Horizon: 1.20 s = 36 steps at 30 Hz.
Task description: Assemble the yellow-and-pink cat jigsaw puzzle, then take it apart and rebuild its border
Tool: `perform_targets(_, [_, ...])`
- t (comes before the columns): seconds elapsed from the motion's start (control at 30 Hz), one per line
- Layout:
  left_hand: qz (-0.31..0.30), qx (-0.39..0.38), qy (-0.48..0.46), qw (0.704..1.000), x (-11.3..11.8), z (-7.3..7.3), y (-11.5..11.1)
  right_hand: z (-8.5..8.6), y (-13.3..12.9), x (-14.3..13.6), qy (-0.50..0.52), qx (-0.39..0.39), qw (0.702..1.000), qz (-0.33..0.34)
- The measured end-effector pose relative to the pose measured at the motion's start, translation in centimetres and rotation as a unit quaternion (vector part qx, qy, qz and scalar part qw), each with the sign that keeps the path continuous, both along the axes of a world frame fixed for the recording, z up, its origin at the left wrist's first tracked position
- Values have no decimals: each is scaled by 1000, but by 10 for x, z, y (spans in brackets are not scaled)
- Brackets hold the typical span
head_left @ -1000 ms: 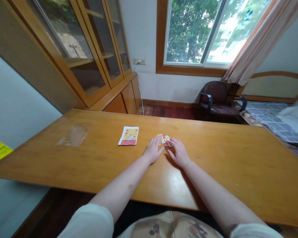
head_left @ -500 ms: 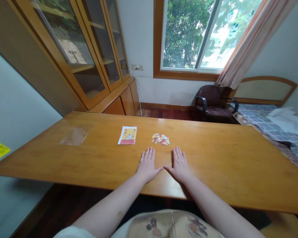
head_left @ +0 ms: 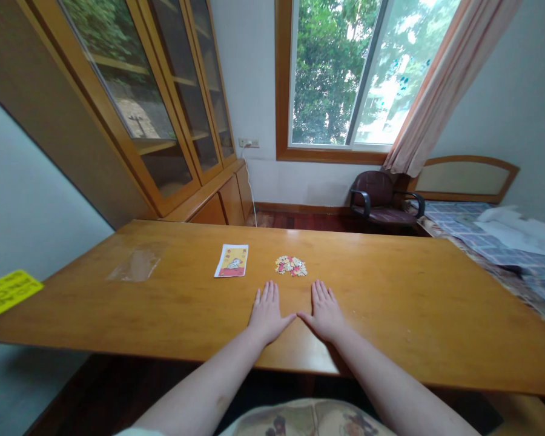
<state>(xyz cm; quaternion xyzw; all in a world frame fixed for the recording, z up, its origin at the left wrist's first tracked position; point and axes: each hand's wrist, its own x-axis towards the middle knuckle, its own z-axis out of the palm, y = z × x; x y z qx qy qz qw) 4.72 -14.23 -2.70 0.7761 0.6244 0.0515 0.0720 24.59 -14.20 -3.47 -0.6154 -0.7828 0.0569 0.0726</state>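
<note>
My left hand (head_left: 267,313) lies flat on the wooden table (head_left: 381,290), fingers stretched forward and nothing in it. Beside it my right hand (head_left: 324,312) rests the same way, palm down, its thumb tip touching or nearly touching the left thumb. Just beyond the fingertips is a small heap of jigsaw puzzle pieces (head_left: 291,266) in cream, yellow and red; neither hand touches it. Left of the heap lies a picture card (head_left: 232,261) showing a white animal on a yellow and red ground.
A clear plastic bag (head_left: 138,264) lies flat toward the table's left end. Past the far edge stand a glass-doored cabinet (head_left: 200,157), a dark red armchair (head_left: 376,197) and a bed (head_left: 472,221). A yellow label (head_left: 11,295) shows at the left.
The camera view has tilted slightly, so the whole scene sits lower in the picture. Both hands stay flat in the same place, and the puzzle pieces and card have not moved.
</note>
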Motion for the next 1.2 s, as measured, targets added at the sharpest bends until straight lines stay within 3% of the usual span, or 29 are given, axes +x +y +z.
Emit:
perform_targets(0.97, [-1,-23,11,1000,2,6,-2,1,-1,1,-6,-15,1000,-3])
perform_targets(1.2, [1,-12,2,1000,-2,6,-3,0,0,2,47,-8,999,-10])
